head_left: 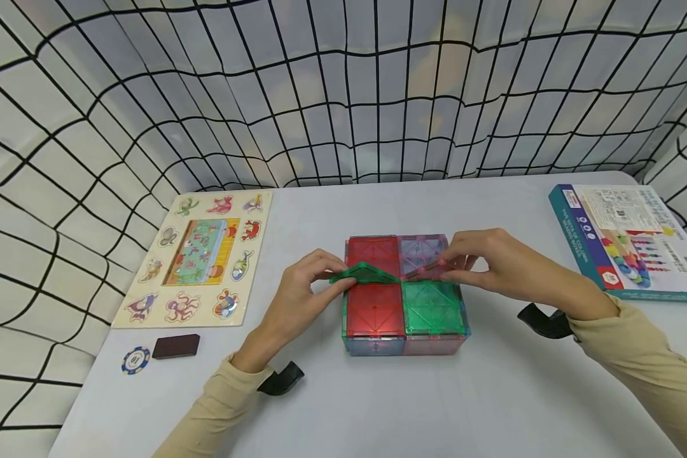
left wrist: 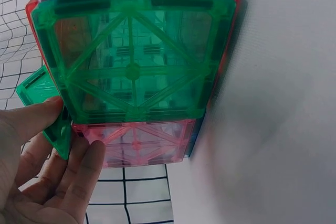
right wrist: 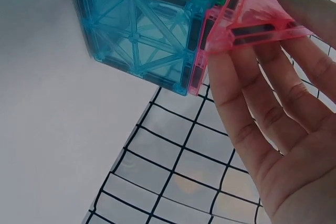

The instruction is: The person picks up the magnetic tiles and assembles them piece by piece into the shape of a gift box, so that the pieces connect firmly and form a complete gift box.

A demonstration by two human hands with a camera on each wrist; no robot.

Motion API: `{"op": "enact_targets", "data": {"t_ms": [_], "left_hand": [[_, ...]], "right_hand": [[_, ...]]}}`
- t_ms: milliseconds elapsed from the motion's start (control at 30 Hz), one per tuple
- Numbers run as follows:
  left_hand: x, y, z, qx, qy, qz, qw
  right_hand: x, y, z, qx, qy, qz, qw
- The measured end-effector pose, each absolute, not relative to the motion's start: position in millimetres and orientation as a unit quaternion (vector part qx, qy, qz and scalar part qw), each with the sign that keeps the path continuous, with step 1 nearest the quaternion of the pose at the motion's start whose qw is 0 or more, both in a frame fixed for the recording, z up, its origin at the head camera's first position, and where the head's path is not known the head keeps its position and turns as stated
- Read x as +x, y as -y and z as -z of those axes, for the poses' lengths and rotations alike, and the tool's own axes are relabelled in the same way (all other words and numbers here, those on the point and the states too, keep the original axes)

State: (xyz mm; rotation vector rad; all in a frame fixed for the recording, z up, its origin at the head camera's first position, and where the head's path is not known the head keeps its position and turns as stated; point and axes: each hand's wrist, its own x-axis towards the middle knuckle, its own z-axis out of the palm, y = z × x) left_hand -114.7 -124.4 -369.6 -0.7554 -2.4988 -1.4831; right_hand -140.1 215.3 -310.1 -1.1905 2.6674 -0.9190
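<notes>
A flat box of magnetic tiles [head_left: 403, 305] stands mid-table, its top made of red, purple and green squares. My left hand [head_left: 327, 278] pinches a green triangle tile [head_left: 364, 273] upright on the top's left half. My right hand [head_left: 451, 267] pinches a pink triangle tile [head_left: 426, 270] on the right half, and the two triangles meet near the middle. In the left wrist view my fingers [left wrist: 50, 109] grip the green triangle [left wrist: 48, 115] beside a green square wall [left wrist: 131, 66]. The right wrist view shows my thumb and fingers [right wrist: 262, 82] around the pink triangle [right wrist: 252, 19], next to a blue wall [right wrist: 137, 30].
A wooden sea-animal puzzle board [head_left: 197, 257] lies at the left, with a poker chip [head_left: 135, 360] and a dark brown block [head_left: 175, 346] in front of it. A toy box [head_left: 630, 242] lies flat at the right edge. Black-and-white netting [head_left: 343, 95] walls the table.
</notes>
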Motion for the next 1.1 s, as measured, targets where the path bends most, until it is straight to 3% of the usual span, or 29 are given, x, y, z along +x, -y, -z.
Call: {"op": "enact_targets", "data": {"t_ms": [267,433,600,767,933,1100], "left_hand": [[-111.6,123.9,365.2,-0.245,0.842,0.477,0.058],[-104.8,130.1,360.9,-0.208,0.850,0.484,0.006],[-90.1,145.3,363.6,-0.159,0.851,0.489,-0.105],[-79.7,147.3,377.9,-0.175,0.845,0.467,-0.194],[-76.0,130.3,390.8,-0.204,0.855,0.437,-0.189],[-74.7,117.5,398.1,-0.206,0.847,0.464,-0.154]], "right_hand": [[-133.7,-228.3,308.2,-0.353,-0.879,0.319,-0.017],[-127.9,-246.2,317.0,-0.299,-0.876,0.375,-0.050],[-112.2,-277.4,343.9,-0.237,-0.871,0.430,0.034],[-87.0,-281.7,374.9,-0.235,-0.858,0.431,0.150],[-64.6,-244.3,389.2,-0.237,-0.845,0.438,0.196],[-61.6,-216.8,394.0,-0.243,-0.844,0.453,0.156]]}}
